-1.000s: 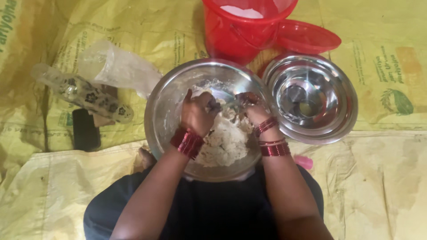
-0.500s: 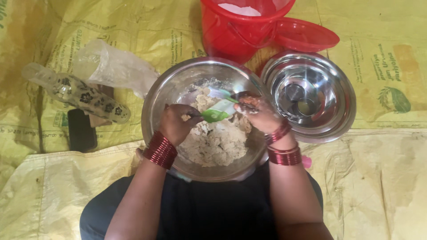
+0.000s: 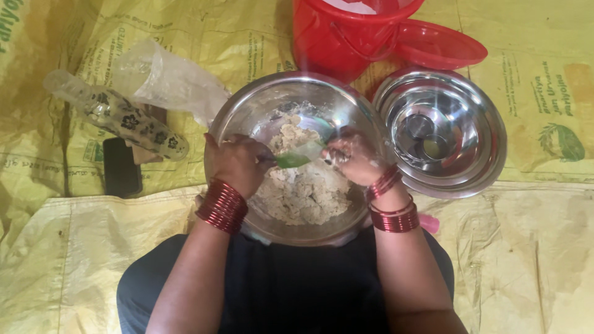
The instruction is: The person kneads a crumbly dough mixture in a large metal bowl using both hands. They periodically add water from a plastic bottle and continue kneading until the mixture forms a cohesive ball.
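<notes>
Both hands work inside the steel bowl (image 3: 247, 111), which sits at the near middle of the yellow mat (image 3: 74, 247) and holds crumbly pale dough (image 3: 303, 192). Left hand (image 3: 238, 162) is closed on the handle of a green spoon (image 3: 294, 159). Right hand (image 3: 349, 154), flour-coated, pinches the spoon's other end. Stacked empty bowls (image 3: 476, 154) touch the bowl's right rim. A red bucket (image 3: 334, 37) stands at the far edge.

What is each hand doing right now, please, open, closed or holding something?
Left hand: fingers closed on one end of the green leaf, over the dough.
Right hand: fingers pinch the leaf's other end, floury.
</notes>
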